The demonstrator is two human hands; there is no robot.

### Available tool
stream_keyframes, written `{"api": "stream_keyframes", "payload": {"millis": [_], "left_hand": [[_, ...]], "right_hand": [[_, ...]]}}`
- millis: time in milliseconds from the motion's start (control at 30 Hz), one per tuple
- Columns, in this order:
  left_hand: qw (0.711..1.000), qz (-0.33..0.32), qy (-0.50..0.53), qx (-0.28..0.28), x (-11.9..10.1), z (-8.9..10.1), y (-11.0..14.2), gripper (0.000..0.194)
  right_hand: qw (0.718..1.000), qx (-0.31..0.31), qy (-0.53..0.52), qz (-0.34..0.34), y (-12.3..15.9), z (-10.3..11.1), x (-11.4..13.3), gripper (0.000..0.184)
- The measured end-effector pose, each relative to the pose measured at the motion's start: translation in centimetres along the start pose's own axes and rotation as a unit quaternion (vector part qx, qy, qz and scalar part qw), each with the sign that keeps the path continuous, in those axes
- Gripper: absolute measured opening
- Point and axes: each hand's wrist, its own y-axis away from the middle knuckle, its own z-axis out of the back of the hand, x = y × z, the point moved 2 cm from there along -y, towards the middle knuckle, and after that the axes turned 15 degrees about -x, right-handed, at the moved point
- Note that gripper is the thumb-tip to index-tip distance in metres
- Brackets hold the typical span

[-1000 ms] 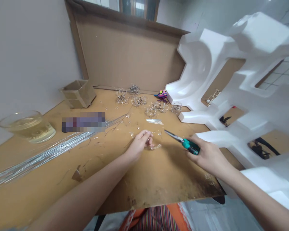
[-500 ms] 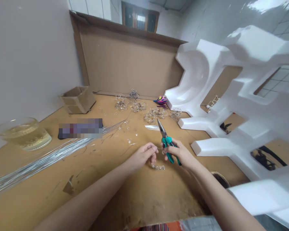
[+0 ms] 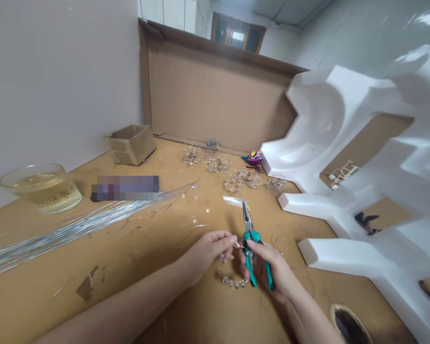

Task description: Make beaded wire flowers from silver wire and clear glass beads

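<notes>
While the left hand [image 3: 208, 251] pinches a thin wire [image 3: 239, 245] between thumb and curled fingers, the right hand [image 3: 268, 267] wraps around needle-nose pliers with teal handles [image 3: 253, 251], tips up. A string of clear beads [image 3: 234, 283] sits just below those fingers. Well left of them, a glass bowl [image 3: 39, 188] holds yellowish liquid; a bundle of straight silver wire [image 3: 75, 229] lies nearer.

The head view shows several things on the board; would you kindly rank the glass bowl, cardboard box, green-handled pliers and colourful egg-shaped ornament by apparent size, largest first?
1. Glass bowl
2. Cardboard box and green-handled pliers: unsure, as the pliers are nearer the camera
3. Colourful egg-shaped ornament
</notes>
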Motion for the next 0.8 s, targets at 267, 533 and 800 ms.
{"api": "stream_keyframes", "payload": {"millis": [267,533,800], "left_hand": [[0.999,0.036,0.012,0.026,0.9,-0.4,-0.1,0.032],[0.996,0.086,0.027,0.018,0.3,0.0,-0.3,0.031],[0.997,0.026,-0.071,0.004,0.3,0.0,-0.4,0.031]], "right_hand": [[1.000,-0.008,-0.019,0.009,0.3,-0.3,0.2,0.017],[0.992,-0.052,-0.110,-0.014,0.0,0.7,1.0,0.016],[0.990,-0.036,-0.129,-0.052,-0.2,1.1,1.4,0.013]]}}
